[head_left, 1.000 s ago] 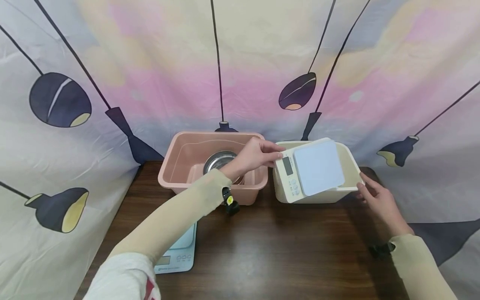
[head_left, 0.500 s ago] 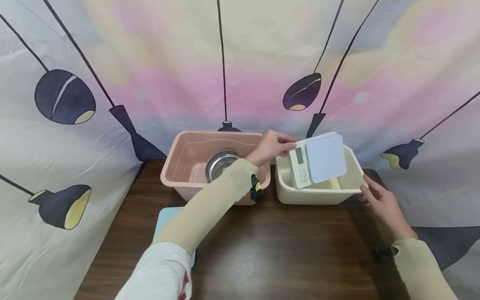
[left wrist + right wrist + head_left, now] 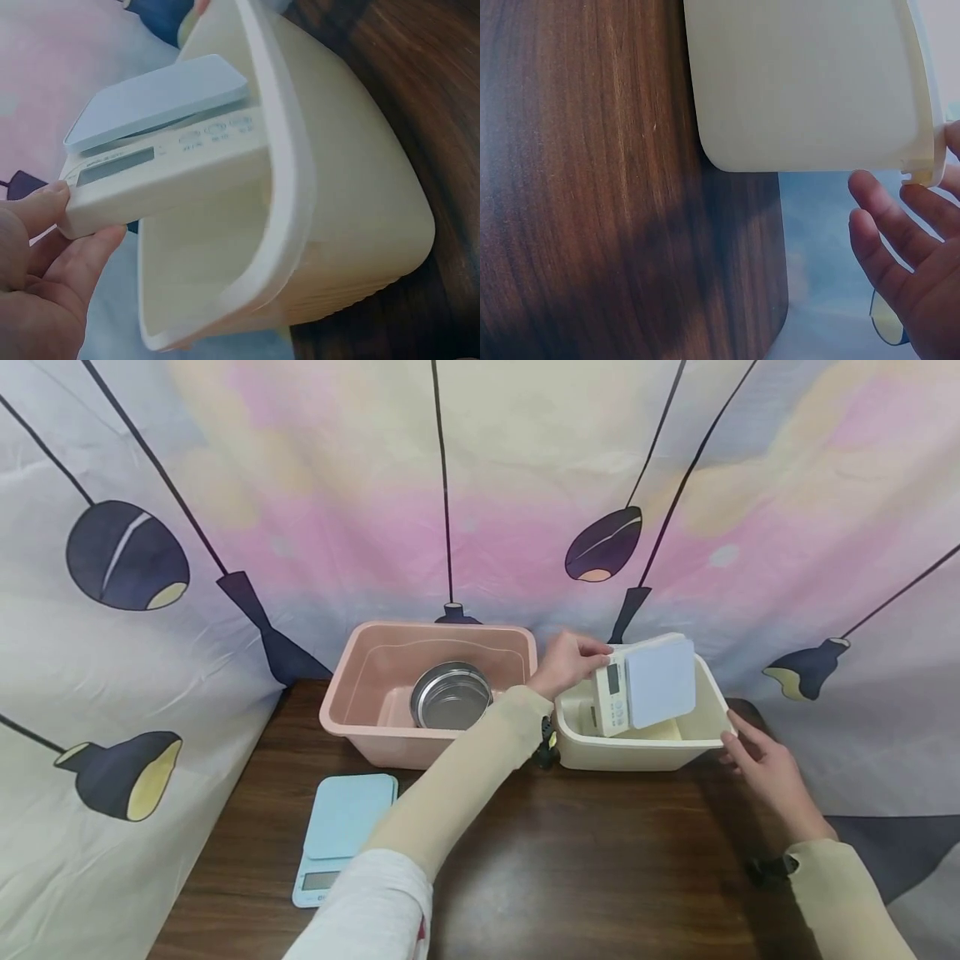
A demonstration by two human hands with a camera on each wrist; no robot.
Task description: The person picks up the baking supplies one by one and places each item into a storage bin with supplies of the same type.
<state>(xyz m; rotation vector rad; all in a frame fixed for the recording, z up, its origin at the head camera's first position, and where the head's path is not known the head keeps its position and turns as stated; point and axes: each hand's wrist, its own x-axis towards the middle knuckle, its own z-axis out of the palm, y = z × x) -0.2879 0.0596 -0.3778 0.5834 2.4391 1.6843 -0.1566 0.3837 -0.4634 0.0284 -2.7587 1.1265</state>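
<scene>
Pinching one corner of a white plastic kitchen scale with a pale, square platform (image 3: 662, 683), the left hand (image 3: 567, 665) had its thumb on the top face and its fingers beneath. The scale sat tilted in the mouth of a cream-white, rectangular plastic bin (image 3: 633, 758), partly below the rim; whether it touched the bin's inside could not be told. Its narrow grey display (image 3: 115, 166) and printed buttons faced up beside the platform.

The right hand (image 3: 771, 775) gripped the bin's rim at the right front corner, thumb and fingertips on either side, two other fingers apart from the wall. Just left of this bin stood a pink, rectangular plastic tub (image 3: 397, 750) with a round, silvery metal vessel (image 3: 450, 700) inside. Nearer the person, a light-blue, rectangular kitchen scale (image 3: 348, 817) lay on the dark brown wooden table (image 3: 592, 868), partly hidden by the left sleeve (image 3: 450, 797).
</scene>
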